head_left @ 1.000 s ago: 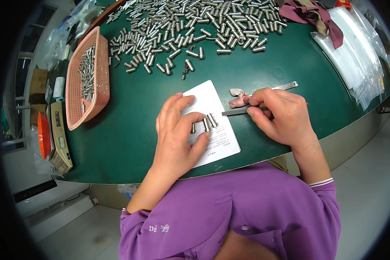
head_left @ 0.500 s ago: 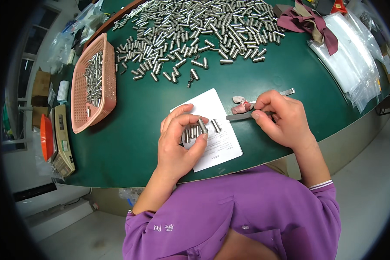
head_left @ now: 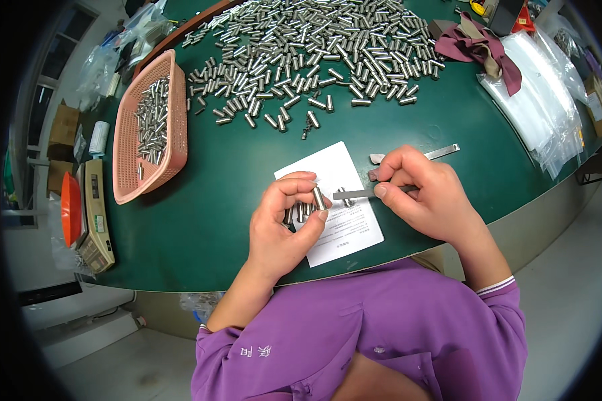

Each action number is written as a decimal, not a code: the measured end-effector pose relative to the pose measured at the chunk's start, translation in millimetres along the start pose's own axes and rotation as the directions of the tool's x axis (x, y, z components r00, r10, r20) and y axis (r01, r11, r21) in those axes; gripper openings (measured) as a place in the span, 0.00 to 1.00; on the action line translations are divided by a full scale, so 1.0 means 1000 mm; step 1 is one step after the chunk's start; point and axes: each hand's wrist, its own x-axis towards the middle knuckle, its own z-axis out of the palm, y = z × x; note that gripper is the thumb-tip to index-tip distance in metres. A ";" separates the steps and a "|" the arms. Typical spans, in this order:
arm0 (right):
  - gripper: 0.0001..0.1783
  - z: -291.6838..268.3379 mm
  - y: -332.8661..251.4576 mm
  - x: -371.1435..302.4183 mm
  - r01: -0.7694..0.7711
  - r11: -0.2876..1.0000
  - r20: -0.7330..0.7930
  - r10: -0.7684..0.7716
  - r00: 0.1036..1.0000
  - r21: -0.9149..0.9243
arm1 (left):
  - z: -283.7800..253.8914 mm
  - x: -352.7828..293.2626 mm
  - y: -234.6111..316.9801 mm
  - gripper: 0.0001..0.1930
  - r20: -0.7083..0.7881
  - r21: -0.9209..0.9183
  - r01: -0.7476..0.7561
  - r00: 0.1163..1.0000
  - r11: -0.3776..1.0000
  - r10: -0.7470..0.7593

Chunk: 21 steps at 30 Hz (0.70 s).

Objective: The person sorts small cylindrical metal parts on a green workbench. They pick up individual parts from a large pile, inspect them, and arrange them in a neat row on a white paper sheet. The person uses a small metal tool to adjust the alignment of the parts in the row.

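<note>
Green felt covers a round-edged work table [head_left: 201,220], seen from above with the person's purple-sleeved arms entering from six o'clock. Left hand [head_left: 284,224]: curled closed, thumb and forefinger pinching one short metal cylinder [head_left: 318,198] upright, with several more cylinders cupped in the palm behind it. Right hand [head_left: 425,194]: closed on a thin grey metal rod [head_left: 354,194], gripped between thumb and forefinger and lying roughly level, its free tip pointing toward nine o'clock and ending just beside the pinched cylinder; whether the two touch cannot be told. Both hands sit over a white printed paper sheet [head_left: 344,234] at the centre of the view. A flat metal strip [head_left: 441,152] lies on the felt at one o'clock from the right hand, partly hidden by its fingers. At twelve o'clock, a wide heap of loose cylinders [head_left: 314,53] is spread across the table. At ten o'clock, a pink plastic basket [head_left: 174,107] holds more cylinders. At two o'clock lie clear plastic bags [head_left: 535,100], with a maroon cloth [head_left: 478,50] beyond them. Off the table edge at nine o'clock stands a beige weighing scale [head_left: 95,214].
</note>
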 end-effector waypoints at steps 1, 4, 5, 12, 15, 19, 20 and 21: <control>0.10 0.000 -0.004 0.002 -0.026 1.000 0.021 0.026 0.999 0.012 | -0.001 0.000 -0.001 0.20 0.009 0.018 -0.016 1.000 1.000 0.016; 0.11 -0.001 -0.015 0.009 -0.136 0.990 0.120 0.131 0.984 0.032 | 0.000 -0.001 0.002 0.20 -0.002 -0.073 0.019 1.000 0.997 -0.019; 0.10 -0.002 -0.017 0.011 -0.159 0.987 0.149 0.153 0.977 0.026 | 0.000 -0.001 0.002 0.20 -0.001 -0.082 0.029 1.000 0.996 -0.029; 0.10 0.020 -0.023 0.019 0.013 0.999 0.202 -0.003 0.979 -0.049 | 0.001 -0.003 -0.003 0.19 0.055 -0.018 -0.032 0.998 0.999 0.033; 0.10 0.018 -0.025 0.020 0.030 0.999 0.201 -0.024 0.979 -0.029 | 0.000 -0.003 -0.005 0.20 0.023 -0.050 -0.081 0.996 0.995 0.082; 0.10 0.001 -0.021 0.020 -0.052 0.998 0.230 0.058 0.971 -0.030 | -0.001 -0.003 -0.006 0.20 0.023 -0.043 -0.058 0.998 0.997 0.059; 0.10 0.006 -0.025 0.019 -0.021 0.999 0.224 0.027 0.974 -0.030 | 0.001 -0.003 -0.005 0.20 0.029 -0.055 -0.032 0.999 0.998 0.034; 0.11 0.013 -0.028 0.018 0.012 1.000 0.215 -0.006 0.977 -0.026 | 0.003 -0.002 -0.004 0.20 0.025 -0.073 -0.051 0.998 0.996 0.053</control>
